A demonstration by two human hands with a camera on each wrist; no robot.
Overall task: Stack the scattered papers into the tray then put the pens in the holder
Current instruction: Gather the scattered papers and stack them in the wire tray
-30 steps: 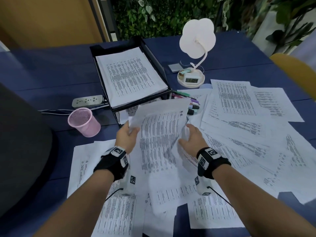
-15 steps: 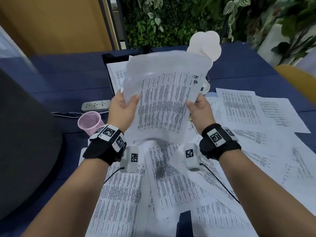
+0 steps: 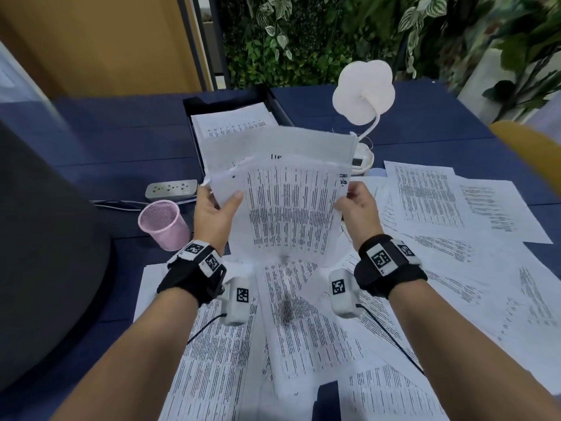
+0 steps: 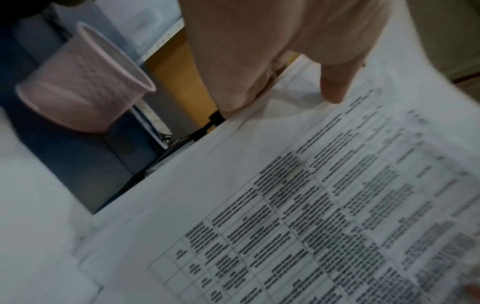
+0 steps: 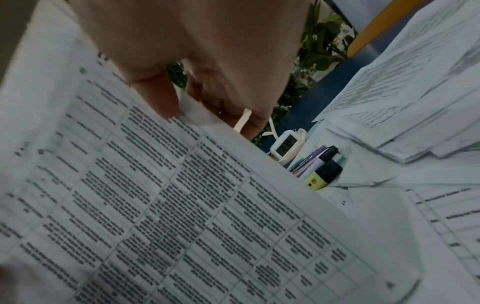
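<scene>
Table (image 3: 409, 117) is buried in loose sheets (image 3: 455, 208); tray (image 3: 194, 132) sits behind. Left hand (image 3: 212, 214) and right hand (image 3: 359, 208) pinch an uneven bundle (image 3: 288, 208) by its edges, so sheets could slip out. Pens (image 5: 319, 164) lie half-buried.

Far side of the blue table (image 3: 425, 117), a white flower-shaped lamp (image 3: 363, 92) stands tall, a small digital clock (image 5: 285, 145) on its base. Over on the left lies a grey power strip (image 3: 171, 189), beside a dark rounded chair back (image 3: 45, 253). Leafy green plants (image 3: 303, 38) line the back, and a yellow chair (image 3: 528, 147) peeks in far right.
</scene>
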